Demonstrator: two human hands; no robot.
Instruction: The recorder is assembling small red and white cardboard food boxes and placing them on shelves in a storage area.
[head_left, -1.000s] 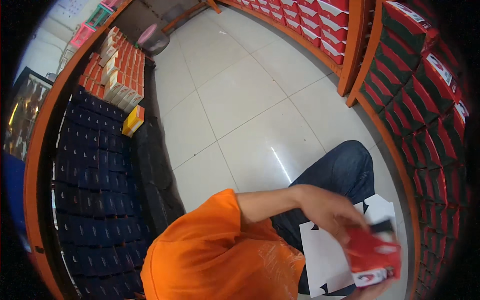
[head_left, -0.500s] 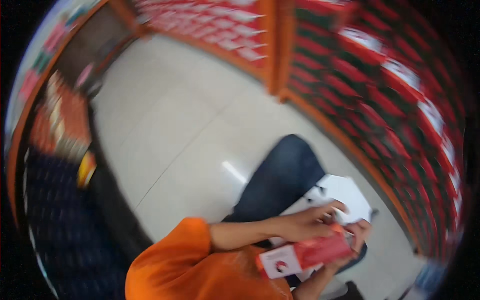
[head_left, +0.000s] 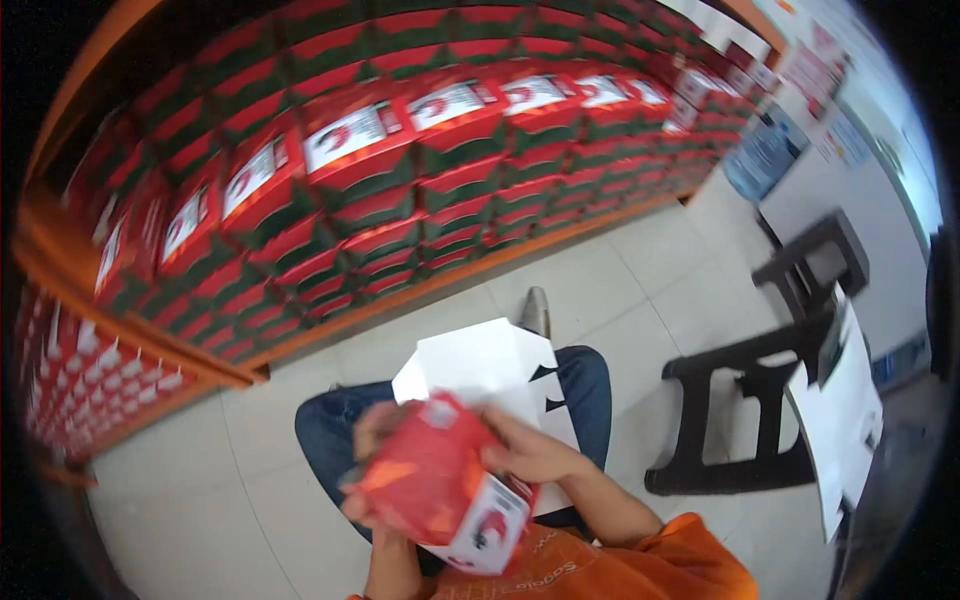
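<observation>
A bulky red pack [head_left: 430, 465] with a white label on one end is held above my lap between both hands. My left hand [head_left: 365, 470] wraps round its left side, fingers curled and slightly blurred. Along the upper right side, my right hand [head_left: 530, 447] presses with its fingers, the thumb on the pack's face. Beneath the pack, a flat white cut-out cardboard sheet [head_left: 485, 360] lies across my knees, its lower part partly covered by the pack and my hands.
Shelves of stacked red and dark-green boxes [head_left: 430, 180] stand ahead. To the right are a dark plastic stool [head_left: 730, 410], more white cardboard [head_left: 840, 420] leaning on it, a smaller dark stool [head_left: 820, 260] and a blue water jug [head_left: 765, 155].
My view has swung right, from the floor and a side shelf to the box shelves and stools. The red pack stays in both hands and now sits with its label toward me.
</observation>
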